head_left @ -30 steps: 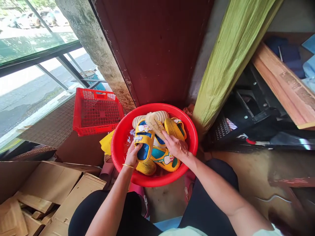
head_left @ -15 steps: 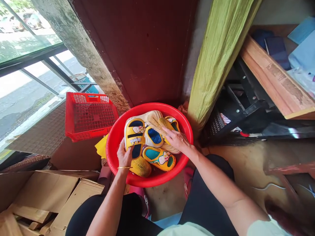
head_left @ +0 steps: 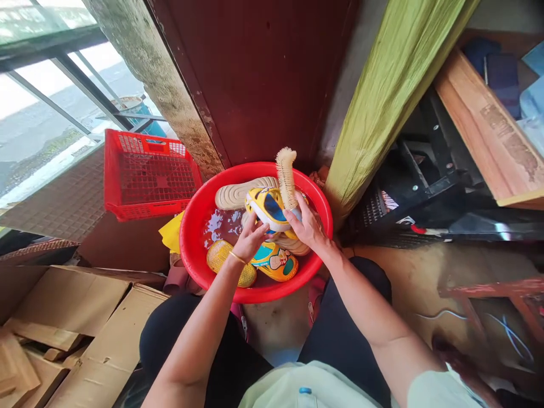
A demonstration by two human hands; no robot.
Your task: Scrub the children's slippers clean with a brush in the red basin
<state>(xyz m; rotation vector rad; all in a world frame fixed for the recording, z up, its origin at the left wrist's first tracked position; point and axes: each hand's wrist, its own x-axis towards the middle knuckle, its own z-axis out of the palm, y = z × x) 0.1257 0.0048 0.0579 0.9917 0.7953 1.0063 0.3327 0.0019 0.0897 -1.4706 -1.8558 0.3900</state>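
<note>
A red basin [head_left: 192,266] holds water and several yellow sandals and pale soles. My right hand [head_left: 309,228] is closed on a brush [head_left: 286,173], whose pale bristles point up. At the basin's middle my left hand [head_left: 250,241] has its fingers apart; it is beside a yellow, white and blue sandal [head_left: 270,207], and whether it touches it is hard to tell. Just below lies a yellow sandal with a teal inside [head_left: 278,263]. A yellow textured sole [head_left: 220,255] rests at the lower left, and a beige sole [head_left: 238,194] at the back.
To the left of the basin is a red crate [head_left: 153,181], with cardboard [head_left: 106,334] nearer me. A yellow-green curtain [head_left: 382,96] hangs at the right, beside a black metal frame and a wooden drawer [head_left: 488,124]. A dark red door [head_left: 255,79] stands behind.
The yellow strapped sandal has left my left hand, which moved right toward the blue-lined sandal. My right hand has raised the brush upright. The view has shifted slightly.
</note>
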